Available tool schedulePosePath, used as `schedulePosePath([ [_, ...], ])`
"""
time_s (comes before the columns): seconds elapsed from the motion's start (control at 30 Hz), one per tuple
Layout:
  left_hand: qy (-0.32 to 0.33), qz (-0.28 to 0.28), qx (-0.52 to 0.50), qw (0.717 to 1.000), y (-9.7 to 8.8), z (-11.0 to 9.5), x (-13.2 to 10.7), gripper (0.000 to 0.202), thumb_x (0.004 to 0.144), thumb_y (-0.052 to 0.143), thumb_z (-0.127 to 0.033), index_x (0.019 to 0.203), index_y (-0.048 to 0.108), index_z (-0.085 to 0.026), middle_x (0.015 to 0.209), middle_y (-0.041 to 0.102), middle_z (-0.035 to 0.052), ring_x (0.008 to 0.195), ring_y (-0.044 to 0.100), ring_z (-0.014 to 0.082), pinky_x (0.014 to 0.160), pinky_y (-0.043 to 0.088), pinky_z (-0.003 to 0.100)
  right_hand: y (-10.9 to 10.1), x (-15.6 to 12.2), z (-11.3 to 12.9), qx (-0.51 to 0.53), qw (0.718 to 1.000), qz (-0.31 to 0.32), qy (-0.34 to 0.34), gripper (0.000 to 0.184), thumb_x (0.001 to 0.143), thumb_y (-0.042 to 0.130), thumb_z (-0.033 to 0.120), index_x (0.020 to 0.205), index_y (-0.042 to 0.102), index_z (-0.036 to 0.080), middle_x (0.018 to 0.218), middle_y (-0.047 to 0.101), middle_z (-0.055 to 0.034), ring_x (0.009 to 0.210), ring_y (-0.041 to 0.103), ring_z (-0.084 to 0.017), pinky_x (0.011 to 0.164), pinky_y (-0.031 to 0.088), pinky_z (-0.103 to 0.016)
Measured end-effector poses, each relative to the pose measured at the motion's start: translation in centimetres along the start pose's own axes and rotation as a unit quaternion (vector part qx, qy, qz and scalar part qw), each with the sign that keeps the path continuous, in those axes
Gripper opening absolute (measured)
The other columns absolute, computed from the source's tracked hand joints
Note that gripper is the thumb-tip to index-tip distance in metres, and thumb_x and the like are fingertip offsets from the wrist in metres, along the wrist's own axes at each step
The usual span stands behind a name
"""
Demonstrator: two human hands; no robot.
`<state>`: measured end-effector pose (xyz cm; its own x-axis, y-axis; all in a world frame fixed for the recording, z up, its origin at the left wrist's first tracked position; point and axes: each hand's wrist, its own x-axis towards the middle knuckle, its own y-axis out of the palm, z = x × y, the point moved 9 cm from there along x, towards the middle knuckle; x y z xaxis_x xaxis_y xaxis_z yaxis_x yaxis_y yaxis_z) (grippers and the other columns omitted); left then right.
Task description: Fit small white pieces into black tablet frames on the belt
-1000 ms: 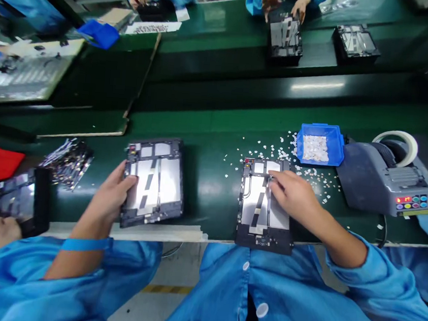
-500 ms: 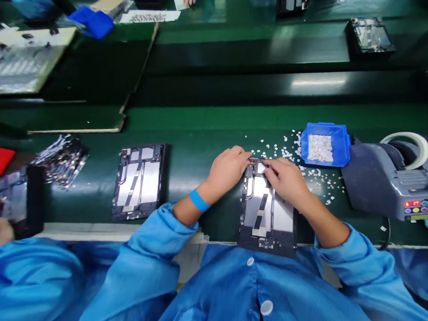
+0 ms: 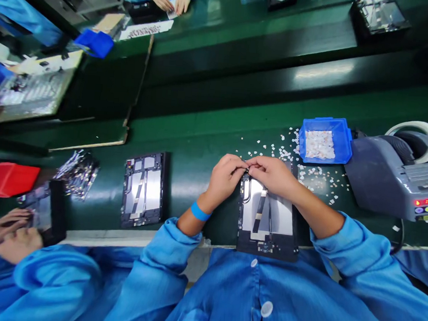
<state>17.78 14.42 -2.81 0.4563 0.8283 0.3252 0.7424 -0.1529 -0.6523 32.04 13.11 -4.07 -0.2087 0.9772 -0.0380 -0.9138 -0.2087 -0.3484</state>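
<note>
An opened tablet (image 3: pixel 252 215), with silver battery panels and a black board area, lies in front of me at the table's near edge. Above its upper left corner my left hand (image 3: pixel 224 180) has thumb and fingertips pinched together. My right hand (image 3: pixel 275 176) reaches across the tablet's upper part, its fingertips also pinched and meeting those of the left. Whatever sits between the fingertips is too small to make out. Both hands cover the tablet's top edge. Small white pieces (image 3: pixel 285 154) are scattered on the table just beyond my right hand.
A blue bin (image 3: pixel 344 151) of white pieces stands beside a grey tape dispenser (image 3: pixel 379 178) on the right. Another opened tablet (image 3: pixel 143 189) lies left, near a pile of flex cables (image 3: pixel 77 174) and a red bin (image 3: pixel 8 180). Co-workers' hands (image 3: pixel 17 234) show at left and far side.
My right hand has shifted left across the tablet's top, and its fingertips now meet my left hand's. The camera view has turned slightly. The far co-worker's two hands now show together.
</note>
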Motion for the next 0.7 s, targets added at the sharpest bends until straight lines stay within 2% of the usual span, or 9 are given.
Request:
schedulePosePath([
  [0.07,-0.036,-0.012,-0.023,0.999,0.2,0.4,-0.3,0.014,0.096,0.063,-0.018,0.103,0.074,-0.023,0.101,0.072,0.0050,0.093,0.067,0.0189,0.084,0.055,0.033,0.4,0.2,-0.5,0.042,0.999,-0.005,0.033,0.015,0.087,0.066,0.024,0.096,0.076,0.020,0.087,0.078,-0.0007,0.076,0.068,-0.016,0.070,0.051,-0.027],
  [0.13,-0.083,-0.028,-0.038,0.995,0.1,0.7,-0.8,0.015,0.095,0.065,-0.018,0.107,0.074,-0.022,0.098,0.073,0.0046,0.087,0.066,0.0176,0.080,0.054,0.031,0.3,0.1,-1.0,0.057,0.997,-0.032,0.049,0.011,0.082,0.069,0.027,0.090,0.073,0.020,0.082,0.076,-0.0003,0.071,0.066,-0.015,0.066,0.049,-0.026],
  [0.27,-0.144,-0.051,-0.043,0.987,-0.1,-0.1,-2.1,0.015,0.093,0.066,-0.020,0.104,0.076,-0.022,0.093,0.074,0.0037,0.083,0.065,0.0166,0.078,0.053,0.030,-0.5,-0.4,-1.4,0.045,0.994,-0.083,0.053,0.011,0.082,0.069,0.029,0.089,0.072,0.021,0.080,0.075,-0.0003,0.071,0.065,-0.015,0.066,0.049,-0.027],
  [0.4,-0.201,-0.048,-0.081,0.975,0.3,-0.2,-2.8,0.016,0.089,0.070,-0.023,0.102,0.079,-0.022,0.089,0.076,0.0022,0.077,0.065,0.0156,0.075,0.053,0.029,-0.5,-0.9,-0.9,0.018,0.996,-0.080,0.032,0.014,0.088,0.066,0.029,0.096,0.075,0.022,0.087,0.078,-0.0016,0.076,0.069,-0.017,0.070,0.052,-0.029],
  [0.5,-0.258,-0.066,-0.161,0.950,0.9,0.8,-3.0,0.012,0.089,0.069,-0.026,0.093,0.078,-0.019,0.083,0.076,0.0021,0.072,0.066,0.0153,0.067,0.051,0.027,-0.5,-1.6,0.4,-0.059,0.994,-0.094,-0.017,0.017,0.094,0.062,0.027,0.102,0.076,0.023,0.096,0.081,-0.0038,0.088,0.073,-0.020,0.080,0.054,-0.033],
  [0.57,-0.275,-0.072,-0.197,0.939,1.2,1.2,-3.0,0.012,0.088,0.071,-0.028,0.092,0.078,-0.019,0.081,0.076,0.0020,0.072,0.066,0.0154,0.065,0.050,0.027,-0.7,-2.4,1.4,-0.136,0.981,-0.127,-0.056,0.017,0.096,0.062,0.027,0.105,0.076,0.022,0.103,0.081,-0.0067,0.093,0.073,-0.023,0.086,0.054,-0.036],
  [0.7,-0.270,-0.074,-0.189,0.941,1.1,0.9,-3.2,0.012,0.088,0.071,-0.028,0.092,0.079,-0.020,0.080,0.075,0.0015,0.071,0.064,0.0151,0.066,0.049,0.027,-0.7,-3.8,2.9,-0.245,0.947,-0.177,-0.108,0.020,0.103,0.059,0.032,0.098,0.076,0.021,0.098,0.079,-0.0099,0.092,0.071,-0.025,0.090,0.052,-0.039],
])
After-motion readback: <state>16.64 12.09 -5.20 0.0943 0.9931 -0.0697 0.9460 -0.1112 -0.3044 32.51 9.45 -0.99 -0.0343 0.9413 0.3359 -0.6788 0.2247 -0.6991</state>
